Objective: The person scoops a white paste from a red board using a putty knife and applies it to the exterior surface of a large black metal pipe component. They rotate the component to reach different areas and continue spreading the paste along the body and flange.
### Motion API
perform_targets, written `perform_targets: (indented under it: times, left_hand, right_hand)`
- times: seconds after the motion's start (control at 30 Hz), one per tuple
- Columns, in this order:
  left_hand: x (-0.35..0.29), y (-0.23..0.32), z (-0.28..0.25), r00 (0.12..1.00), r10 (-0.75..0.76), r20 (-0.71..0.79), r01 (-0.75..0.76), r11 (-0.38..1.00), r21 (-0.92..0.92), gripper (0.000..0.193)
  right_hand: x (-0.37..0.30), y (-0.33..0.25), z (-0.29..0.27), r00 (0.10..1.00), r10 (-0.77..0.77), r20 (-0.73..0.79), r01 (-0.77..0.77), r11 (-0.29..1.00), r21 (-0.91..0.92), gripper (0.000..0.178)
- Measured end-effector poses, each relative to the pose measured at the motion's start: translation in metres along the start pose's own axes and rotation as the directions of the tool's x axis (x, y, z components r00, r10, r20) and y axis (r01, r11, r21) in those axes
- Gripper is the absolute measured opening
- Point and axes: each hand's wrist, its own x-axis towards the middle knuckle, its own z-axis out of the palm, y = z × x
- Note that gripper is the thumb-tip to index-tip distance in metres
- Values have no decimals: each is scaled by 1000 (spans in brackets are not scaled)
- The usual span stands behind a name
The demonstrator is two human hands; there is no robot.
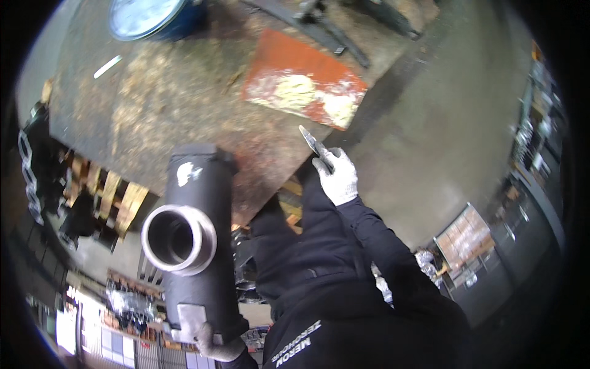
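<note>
A thick black pipe body (200, 295) with a round, pale metal-rimmed branch opening (208, 237) stands at the left, its far end over the table edge. A white smear (188, 173) marks that far end. My left hand (220, 345), in a grey glove, grips the pipe's near end beside a small metal plate (192, 320). In a white glove, my right hand (339, 179) is closed round a putty knife (316, 146), its tip pointing up and left. Beyond the tip lies an orange sheet (286, 55) carrying pale yellow putty (296, 91).
The worn table (166, 92) spreads in front of me. At its far left stands a blue drum (178, 23); a white strip (107, 66) lies nearby. Dark metal bars (307, 27) sit at the far side. Wooden pallets (117, 197) stand left below, a stacked pallet (465, 240) right.
</note>
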Motion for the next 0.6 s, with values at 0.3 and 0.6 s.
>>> perform_targets:
  times: [0.3, 0.6]
  left_hand:
    - [34, 22, -9, 970, -187, 153, 170, 978, 119, 43]
    - [44, 27, -8, 974, -183, 130, 163, 975, 151, 37]
  right_hand:
    - [1, 98, 10, 952, 158, -263, -198, 971, -135, 45]
    - [-12, 105, 33, 943, 287, -170, -240, 937, 252, 39]
